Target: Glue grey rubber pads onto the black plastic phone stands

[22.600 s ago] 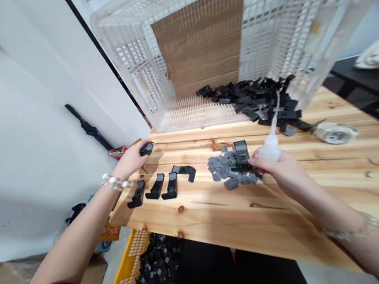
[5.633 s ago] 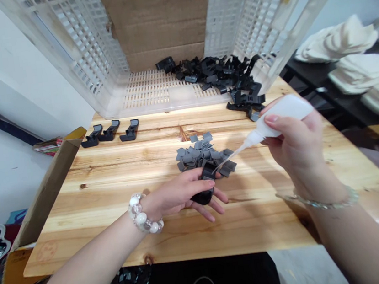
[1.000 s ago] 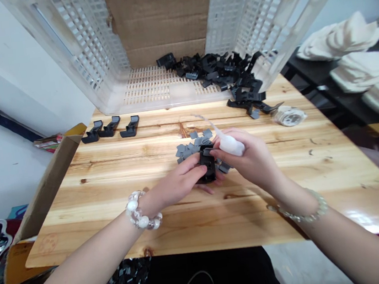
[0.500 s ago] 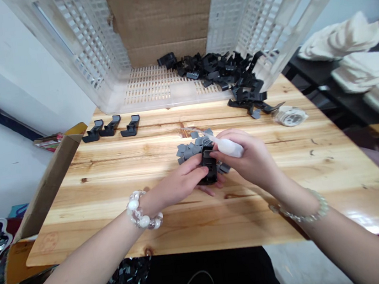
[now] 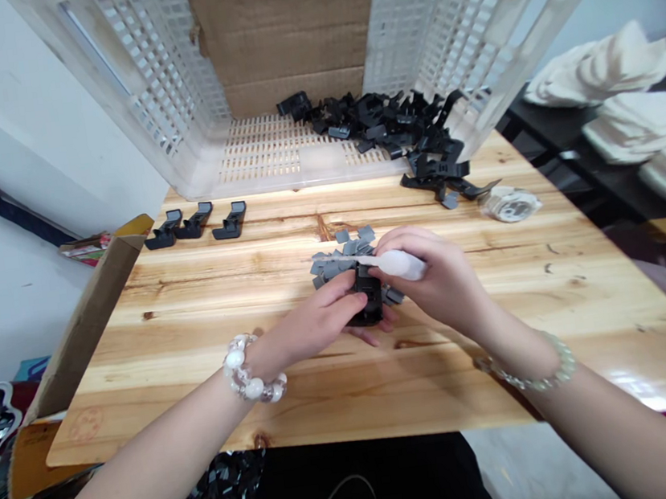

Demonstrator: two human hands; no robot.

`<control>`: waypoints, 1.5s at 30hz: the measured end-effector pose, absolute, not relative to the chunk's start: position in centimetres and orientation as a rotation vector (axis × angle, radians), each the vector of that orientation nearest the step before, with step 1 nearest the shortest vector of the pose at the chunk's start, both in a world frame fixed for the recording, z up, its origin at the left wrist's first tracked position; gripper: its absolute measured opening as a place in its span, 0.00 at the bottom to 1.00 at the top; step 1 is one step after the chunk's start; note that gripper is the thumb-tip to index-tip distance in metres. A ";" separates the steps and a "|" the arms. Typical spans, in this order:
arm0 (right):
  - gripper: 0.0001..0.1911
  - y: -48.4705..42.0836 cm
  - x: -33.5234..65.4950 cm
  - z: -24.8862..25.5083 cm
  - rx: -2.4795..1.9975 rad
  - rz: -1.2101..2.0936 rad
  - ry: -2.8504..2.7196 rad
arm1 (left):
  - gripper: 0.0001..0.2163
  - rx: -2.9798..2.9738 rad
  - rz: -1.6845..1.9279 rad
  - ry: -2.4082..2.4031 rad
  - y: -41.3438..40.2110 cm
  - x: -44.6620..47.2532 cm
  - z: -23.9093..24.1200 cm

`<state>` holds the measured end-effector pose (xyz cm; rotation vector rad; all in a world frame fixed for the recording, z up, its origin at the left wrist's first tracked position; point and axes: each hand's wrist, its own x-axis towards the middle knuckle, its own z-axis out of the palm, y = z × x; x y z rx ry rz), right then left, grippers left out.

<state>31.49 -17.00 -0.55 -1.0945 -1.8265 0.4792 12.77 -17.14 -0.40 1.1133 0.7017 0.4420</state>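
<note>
My left hand (image 5: pixel 332 314) is closed around a black plastic part (image 5: pixel 369 298), its thumb pressed on the part's face and some fingers underneath. In my right hand (image 5: pixel 433 270) is a small white squeeze bottle (image 5: pixel 400 264) with a long thin nozzle that points left across the part's far end. The right thumb and fingertips also touch the part's upper edge. Beneath and behind the part lies a heap of small grey pads (image 5: pixel 335 264), partly hidden by my hands.
Three black parts (image 5: pixel 230 221) stand at the table's back left. A white plastic crate (image 5: pixel 264 183) on its side holds a heap of black parts (image 5: pixel 390 121), some spilling out. Near its right corner lies a tape roll (image 5: pixel 509 203). White stacks (image 5: pixel 645 122) fill a dark shelf at right.
The bottle in my right hand has tilted, so its nozzle has swung lower and now lies nearly level. My left hand and the black part have barely moved.
</note>
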 end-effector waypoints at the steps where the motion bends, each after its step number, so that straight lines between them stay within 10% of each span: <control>1: 0.04 -17.0 31.5 -0.5 -1.093 0.474 -1.830 | 0.09 1.106 0.443 0.696 -17.1 12.8 -0.4; 19: 0.16 -16.7 31.3 -0.2 -1.326 1.182 -1.337 | 0.15 1.295 0.511 0.669 -17.5 13.1 -1.3; 45: 0.16 -16.9 31.5 -0.1 -1.425 1.185 -1.380 | 0.15 1.363 0.482 0.683 -17.4 13.1 -1.5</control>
